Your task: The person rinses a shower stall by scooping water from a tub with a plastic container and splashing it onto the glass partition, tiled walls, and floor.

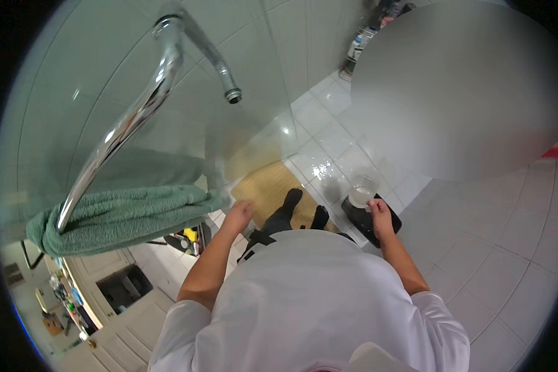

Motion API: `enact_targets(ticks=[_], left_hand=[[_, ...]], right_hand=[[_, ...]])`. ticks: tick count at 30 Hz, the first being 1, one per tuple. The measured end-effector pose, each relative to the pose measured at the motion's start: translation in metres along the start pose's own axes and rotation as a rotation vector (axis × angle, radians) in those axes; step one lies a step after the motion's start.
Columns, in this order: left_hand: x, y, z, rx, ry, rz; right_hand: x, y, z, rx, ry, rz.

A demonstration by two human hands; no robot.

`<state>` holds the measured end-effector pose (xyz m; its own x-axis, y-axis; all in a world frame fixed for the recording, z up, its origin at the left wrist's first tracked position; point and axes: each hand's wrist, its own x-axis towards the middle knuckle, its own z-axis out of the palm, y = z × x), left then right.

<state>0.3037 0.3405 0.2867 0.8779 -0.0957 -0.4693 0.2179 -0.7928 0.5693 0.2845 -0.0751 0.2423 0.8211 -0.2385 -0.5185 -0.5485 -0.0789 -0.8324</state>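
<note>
My right hand (381, 215) is closed on the near edge of a clear round container (361, 193), which looks like a jug or cup. A dark flat slab (392, 211) with rounded corners lies beneath that hand and container. My left hand (239, 215) hangs by the glass panel with its fingers curled in, and no object shows in it. Close to it is the tan bath mat (263, 186), where my dark-socked feet (293, 198) stand.
A glass panel (248, 124) with a curved chrome bar (124, 124) rises at the left, a green towel (124, 220) hung over it. Wet white floor tiles (335, 149) lie ahead. A bottle rack (356, 53) stands at the far wall. A blurred round patch covers the upper right.
</note>
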Motion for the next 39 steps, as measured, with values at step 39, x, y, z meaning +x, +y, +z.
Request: enact_targets(ticks=[39], left_hand=[[0.191, 0.225, -0.046, 1.744, -0.36, 0.664]], right_hand=[[0.129, -0.141, 0.079, 0.036, 0.456, -0.36]])
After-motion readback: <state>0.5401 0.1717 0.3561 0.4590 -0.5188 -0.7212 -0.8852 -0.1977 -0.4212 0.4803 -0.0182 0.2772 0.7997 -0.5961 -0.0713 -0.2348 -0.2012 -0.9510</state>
